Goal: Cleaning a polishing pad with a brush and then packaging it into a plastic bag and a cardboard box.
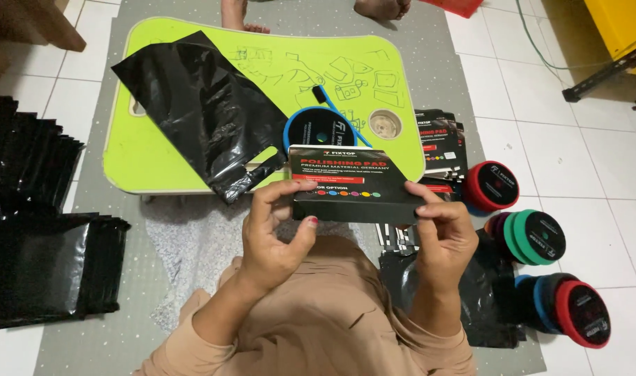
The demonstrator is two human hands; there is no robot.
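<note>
Left hand [275,233]: fingers pinched closed on left end of flat black carton [353,184], held up just before near edge of green lap table [151,157].
Right hand [440,233]: closed on carton's right end.
Progress: carton looks unfilled, flaps shut; contents hidden.
Near edge: black poly bag [200,108] lying open-mouthed, apparently empty.
Table middle: blue-rimmed pad [318,129] waiting, unboxed.
Right floor: stacked coloured pads [537,237], more flat cartons [440,139].

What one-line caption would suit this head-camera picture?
Both hands, left and right, hold a black cardboard box above a lime-green lap table.
</note>
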